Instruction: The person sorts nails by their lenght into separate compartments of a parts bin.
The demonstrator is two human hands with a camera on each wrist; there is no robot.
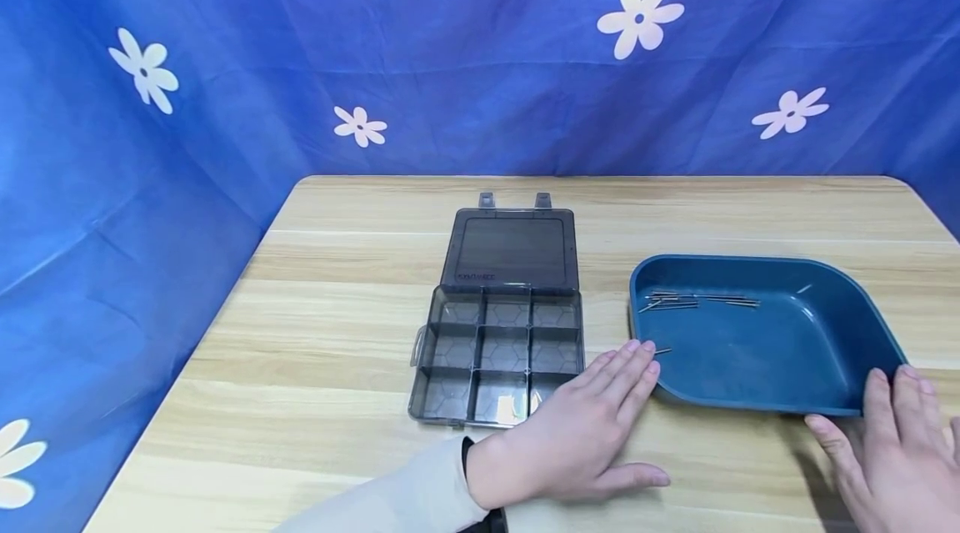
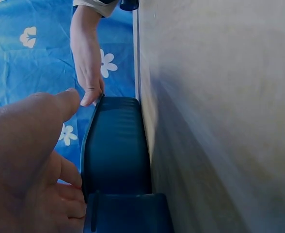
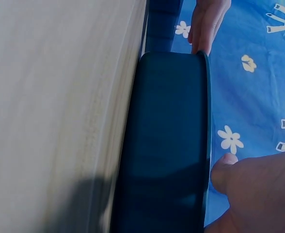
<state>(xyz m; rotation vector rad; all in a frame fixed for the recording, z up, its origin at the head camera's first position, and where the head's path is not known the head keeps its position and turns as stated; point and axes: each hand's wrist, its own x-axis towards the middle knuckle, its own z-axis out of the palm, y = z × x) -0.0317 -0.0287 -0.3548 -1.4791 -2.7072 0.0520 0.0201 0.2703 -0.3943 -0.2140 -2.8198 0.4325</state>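
Observation:
A deep blue plastic basin [image 1: 750, 366] stands on the right side of the table, with several thin metal pins [image 1: 667, 299] lying near its far left corner. One more pin shows beside the left fingertips. My left hand [image 1: 577, 424] lies with straight fingers at the basin's left front rim, thumb held apart. At the right front corner, the extended fingers of my right hand [image 1: 907, 441] rest on the rim, with its thumb outside the wall. Both wrist views show the basin's outer wall [image 3: 169, 121] between the hands.
A dark translucent compartment box [image 1: 476, 370] sits left of the basin, its lid [image 1: 512, 249] folded back; my left forearm passes in front of its lower right corner. Beyond the wooden table [image 1: 300, 349] hangs a blue flowered cloth [image 1: 487, 57].

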